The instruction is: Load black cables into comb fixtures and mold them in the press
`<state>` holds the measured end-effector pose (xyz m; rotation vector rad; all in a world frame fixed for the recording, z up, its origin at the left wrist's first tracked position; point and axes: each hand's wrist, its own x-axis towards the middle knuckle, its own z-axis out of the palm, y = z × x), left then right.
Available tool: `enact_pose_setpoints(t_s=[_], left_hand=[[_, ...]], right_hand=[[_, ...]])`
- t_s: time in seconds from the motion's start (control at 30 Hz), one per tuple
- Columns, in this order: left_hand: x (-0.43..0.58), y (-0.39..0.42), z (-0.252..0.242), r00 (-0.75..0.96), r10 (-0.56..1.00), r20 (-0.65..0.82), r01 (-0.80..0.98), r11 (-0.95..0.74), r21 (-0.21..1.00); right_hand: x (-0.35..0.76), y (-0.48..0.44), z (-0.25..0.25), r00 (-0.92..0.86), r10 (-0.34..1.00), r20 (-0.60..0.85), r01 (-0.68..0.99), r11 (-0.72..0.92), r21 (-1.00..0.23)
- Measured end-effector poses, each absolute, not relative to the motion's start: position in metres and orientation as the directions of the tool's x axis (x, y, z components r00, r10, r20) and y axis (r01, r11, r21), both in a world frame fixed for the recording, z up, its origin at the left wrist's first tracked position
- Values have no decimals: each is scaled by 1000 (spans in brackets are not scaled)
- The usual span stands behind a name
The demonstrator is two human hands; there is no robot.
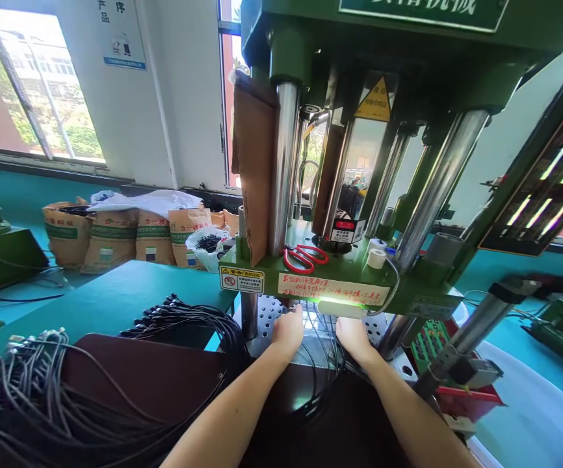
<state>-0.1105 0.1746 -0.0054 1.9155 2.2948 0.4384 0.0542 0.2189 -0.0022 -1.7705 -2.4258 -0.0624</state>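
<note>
Both of my hands reach under the green press machine [340,273]. My left hand [287,331] rests on the perforated metal plate [266,312], fingers tucked under the machine's platen. My right hand [353,338] lies beside it under a glowing white light bar [340,307]. Thin black cables [321,351] run between my hands into the machine; whether either hand grips them is hidden. A big bundle of black cables [42,390] lies at the left on a dark brown mat [155,377].
Red scissors [305,257] and white tape rolls [375,257] sit on the platen. Chrome columns [281,169] stand around the work area. Brown sacks [110,237] line the wall at left. A pneumatic cylinder [476,325] and a red tray [467,400] are at the right.
</note>
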Motion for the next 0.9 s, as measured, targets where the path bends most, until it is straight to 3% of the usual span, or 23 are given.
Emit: enact_pose_setpoints(t_s=[0.13,0.47,0.9], left_hand=[[-109,182,1,-174,981,91,956,146,255],[-86,165,2,-147,948,283,964,74,254],[-86,191,7,-72,974,215,973,22,230]], right_hand=[[52,218,2,-323,932,166,944,330,-18],[33,208,11,-336,916,218,940,340,22],[30,216,-2,-324,912,250,944,330,16]])
